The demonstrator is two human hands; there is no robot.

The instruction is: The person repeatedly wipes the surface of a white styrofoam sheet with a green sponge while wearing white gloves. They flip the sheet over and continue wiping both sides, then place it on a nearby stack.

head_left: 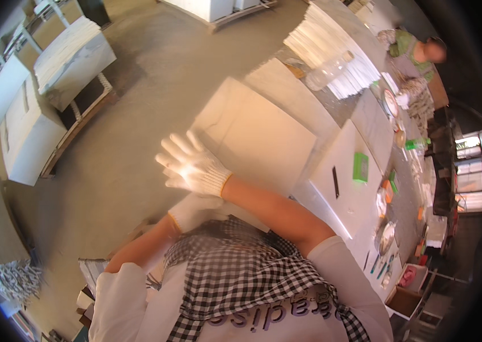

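Note:
My right hand (189, 165), in a white knitted glove with an orange-edged cuff, is stretched out with its fingers spread and nothing in it. It hovers beside the left corner of a pale, marble-patterned slab (258, 134). Below it, my left hand (198, 208) wears a matching glove and crosses under the right wrist, close to my checked apron (241, 273). Its fingers are blurred and partly hidden, so I cannot make out whether they hold anything. A second pale slab (292, 94) lies partly beneath the first.
To the right, a white worktop (349, 199) carries a green box (360, 167), a dark strip (335, 182) and small tools. Beyond are a clear plastic bottle (329, 71), a stack of thin slabs (332, 51) and another person (409, 57). Stacked slabs (75, 62) stand at left.

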